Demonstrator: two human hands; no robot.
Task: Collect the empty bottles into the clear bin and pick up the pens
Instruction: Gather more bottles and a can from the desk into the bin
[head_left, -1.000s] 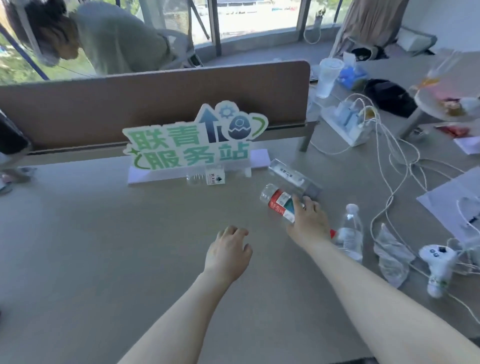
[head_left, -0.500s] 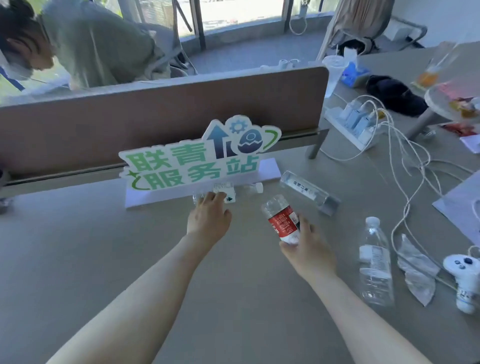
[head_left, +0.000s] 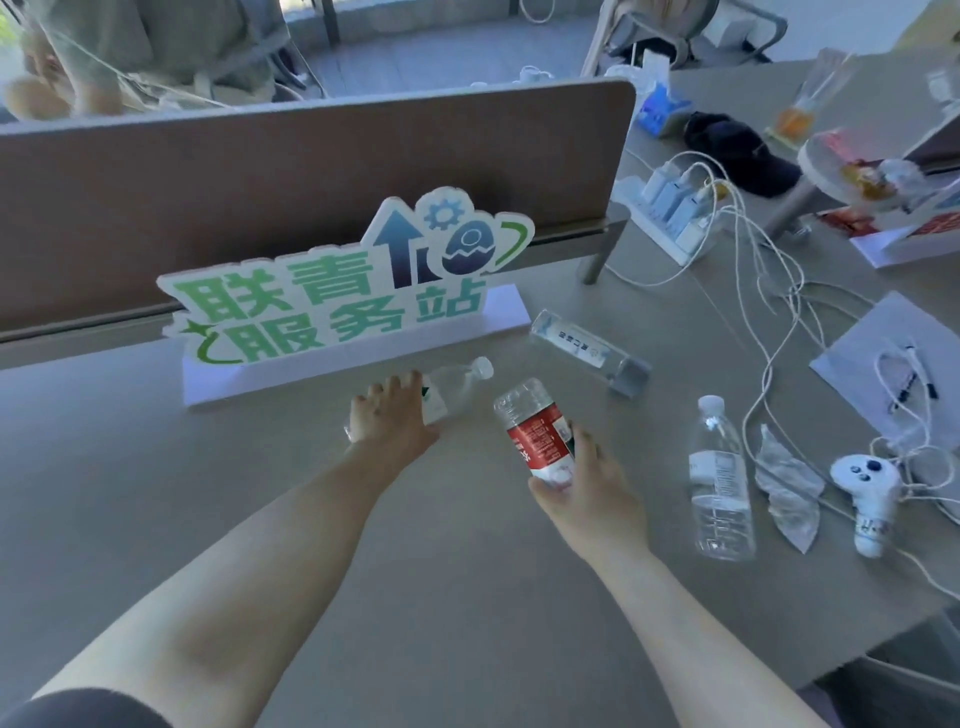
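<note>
My right hand (head_left: 589, 493) grips a clear bottle with a red label (head_left: 537, 428), held tilted above the table. My left hand (head_left: 389, 415) lies over a small clear bottle with a white cap (head_left: 457, 382) that rests on its side in front of the sign. A square clear bottle (head_left: 589, 351) lies on its side further back. A taller clear bottle with a white cap (head_left: 719, 475) lies to the right. A pen (head_left: 924, 371) lies on white paper (head_left: 878, 364) at the far right. No clear bin is in view.
A green and white standing sign (head_left: 337, 291) fronts a brown divider (head_left: 311, 171). White cables (head_left: 769, 291) run from a power strip (head_left: 670, 208). A crumpled wrapper (head_left: 787, 483) and a white controller (head_left: 867, 493) lie right. A person sits behind the divider.
My left hand has reached forward to the sign and closed over the small bottle. My right hand has lifted the red-label bottle and drawn it nearer to me.
</note>
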